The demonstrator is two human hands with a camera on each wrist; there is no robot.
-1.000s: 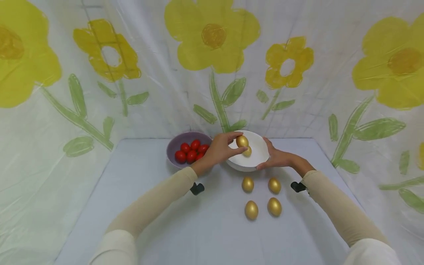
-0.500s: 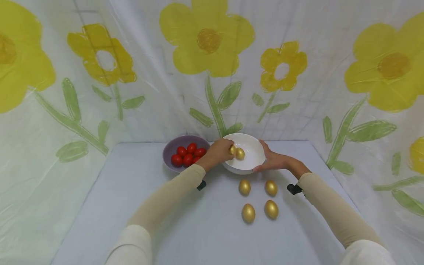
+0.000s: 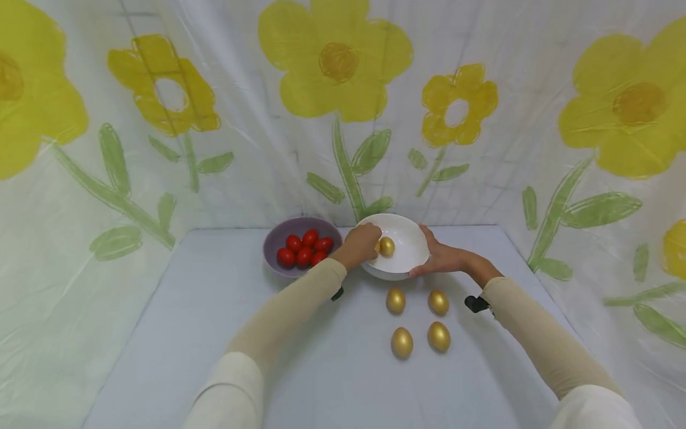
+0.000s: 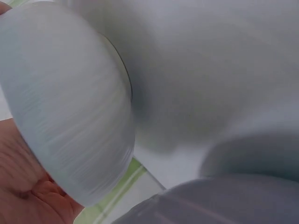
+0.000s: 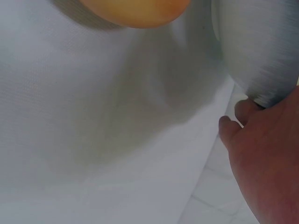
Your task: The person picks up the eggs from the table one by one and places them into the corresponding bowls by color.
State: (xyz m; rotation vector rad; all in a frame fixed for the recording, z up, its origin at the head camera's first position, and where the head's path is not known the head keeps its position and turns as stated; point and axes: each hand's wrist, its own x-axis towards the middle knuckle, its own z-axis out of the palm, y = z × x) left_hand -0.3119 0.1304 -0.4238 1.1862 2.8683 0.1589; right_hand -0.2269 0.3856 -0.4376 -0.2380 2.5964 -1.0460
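Observation:
My left hand (image 3: 361,243) reaches over the left rim of a white bowl (image 3: 405,250), its fingers curled round a golden egg that they mostly hide. Another golden egg (image 3: 386,246) lies in the bowl beside those fingers. My right hand (image 3: 439,256) grips the bowl's right side, thumb toward the front and fingers toward the back. In the left wrist view the bowl's outer wall (image 4: 74,102) hides most of the left hand's work. The right wrist view shows the right hand (image 5: 268,154) against the bowl (image 5: 259,42) and part of a golden egg (image 5: 140,9) on the table.
A purple bowl (image 3: 274,244) with several red eggs (image 3: 304,257) stands left of the white one, under the left forearm. Several golden eggs (image 3: 402,343) lie on the pale tabletop (image 3: 332,369) in front. Behind hangs a flower-print curtain (image 3: 246,196).
My left hand has carried a golden egg from above the white bowl down to its left inside, beside the other egg. My right hand has kept its grip on the bowl.

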